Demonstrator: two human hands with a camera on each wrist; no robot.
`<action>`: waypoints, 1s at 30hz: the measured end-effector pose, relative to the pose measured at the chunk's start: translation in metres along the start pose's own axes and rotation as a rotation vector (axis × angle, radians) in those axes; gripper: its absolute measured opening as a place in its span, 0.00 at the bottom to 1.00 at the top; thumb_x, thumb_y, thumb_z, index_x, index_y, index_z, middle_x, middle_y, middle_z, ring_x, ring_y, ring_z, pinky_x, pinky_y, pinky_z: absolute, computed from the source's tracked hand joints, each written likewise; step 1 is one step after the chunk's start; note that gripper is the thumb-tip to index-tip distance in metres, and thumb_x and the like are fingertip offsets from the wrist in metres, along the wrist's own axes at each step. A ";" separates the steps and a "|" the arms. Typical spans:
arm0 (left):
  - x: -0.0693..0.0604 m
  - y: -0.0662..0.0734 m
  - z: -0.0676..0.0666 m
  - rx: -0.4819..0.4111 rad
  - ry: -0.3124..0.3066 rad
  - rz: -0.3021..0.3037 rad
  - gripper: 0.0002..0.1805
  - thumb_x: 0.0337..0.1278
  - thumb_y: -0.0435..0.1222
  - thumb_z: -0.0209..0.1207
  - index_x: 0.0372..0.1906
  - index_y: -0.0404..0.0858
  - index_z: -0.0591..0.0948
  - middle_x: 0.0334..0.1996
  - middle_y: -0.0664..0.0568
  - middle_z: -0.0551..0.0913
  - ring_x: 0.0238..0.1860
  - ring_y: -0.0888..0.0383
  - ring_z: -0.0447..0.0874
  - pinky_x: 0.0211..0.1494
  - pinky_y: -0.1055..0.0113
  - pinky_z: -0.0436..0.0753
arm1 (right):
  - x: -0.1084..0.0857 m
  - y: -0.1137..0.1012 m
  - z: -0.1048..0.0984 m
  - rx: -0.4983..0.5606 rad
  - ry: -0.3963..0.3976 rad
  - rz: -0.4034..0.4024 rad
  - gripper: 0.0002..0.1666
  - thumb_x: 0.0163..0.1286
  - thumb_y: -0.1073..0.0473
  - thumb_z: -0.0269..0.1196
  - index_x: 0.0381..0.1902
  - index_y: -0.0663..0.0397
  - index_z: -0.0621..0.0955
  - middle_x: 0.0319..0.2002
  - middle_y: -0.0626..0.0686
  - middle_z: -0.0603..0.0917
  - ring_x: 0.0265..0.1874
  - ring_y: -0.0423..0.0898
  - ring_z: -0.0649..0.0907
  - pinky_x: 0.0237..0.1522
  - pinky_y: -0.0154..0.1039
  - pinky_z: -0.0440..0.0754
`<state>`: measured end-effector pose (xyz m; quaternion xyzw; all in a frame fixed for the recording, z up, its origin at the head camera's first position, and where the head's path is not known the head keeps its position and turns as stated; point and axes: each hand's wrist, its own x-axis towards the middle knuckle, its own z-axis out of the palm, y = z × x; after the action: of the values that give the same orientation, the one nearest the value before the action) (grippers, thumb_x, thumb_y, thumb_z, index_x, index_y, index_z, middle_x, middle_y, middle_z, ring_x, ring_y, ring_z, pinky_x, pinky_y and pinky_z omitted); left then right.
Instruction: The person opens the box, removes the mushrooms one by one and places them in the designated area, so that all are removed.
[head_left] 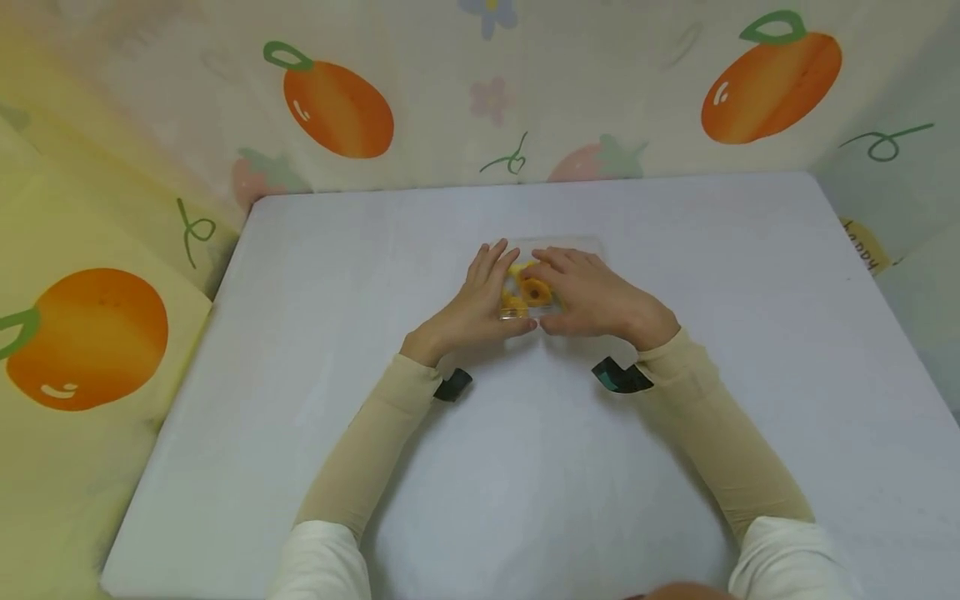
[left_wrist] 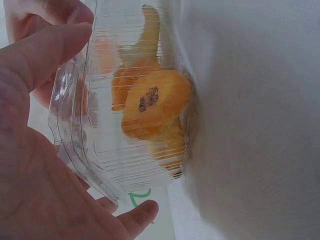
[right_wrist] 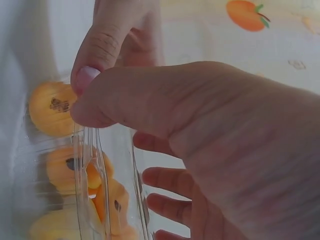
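A clear plastic box (head_left: 557,244) with a ridged wall lies on the table between both hands. Inside are yellow-orange pieces (left_wrist: 162,97) with dark patches; one looks long and curved. My left hand (head_left: 480,307) holds the box's left side, its thumb along the near rim and its fingers spread toward the far side. My right hand (head_left: 596,296) grips it from the right, with fingers reaching over the top and thumb at the near edge. In the right wrist view the two thumbs meet at the rim. Whether the lid is fully fastened cannot be told.
The box stands on a white-covered table (head_left: 525,467), toward its far side. Behind and to the left hangs a printed curtain (head_left: 420,50) with orange fruits. Small dark devices (head_left: 621,377) sit under both wrists.
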<state>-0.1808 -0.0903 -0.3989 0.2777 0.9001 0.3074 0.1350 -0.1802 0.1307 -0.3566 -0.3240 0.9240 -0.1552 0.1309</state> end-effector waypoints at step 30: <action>-0.001 -0.002 0.002 -0.033 -0.010 -0.005 0.60 0.62 0.50 0.66 0.81 0.41 0.35 0.83 0.49 0.31 0.82 0.45 0.17 0.85 0.44 0.40 | 0.004 -0.004 0.010 -0.073 0.102 -0.002 0.39 0.65 0.44 0.66 0.70 0.53 0.72 0.68 0.57 0.72 0.65 0.57 0.70 0.65 0.60 0.69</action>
<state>-0.1800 -0.0915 -0.4014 0.2747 0.8949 0.3204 0.1450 -0.1778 0.1234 -0.3653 -0.3213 0.9342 -0.1377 0.0717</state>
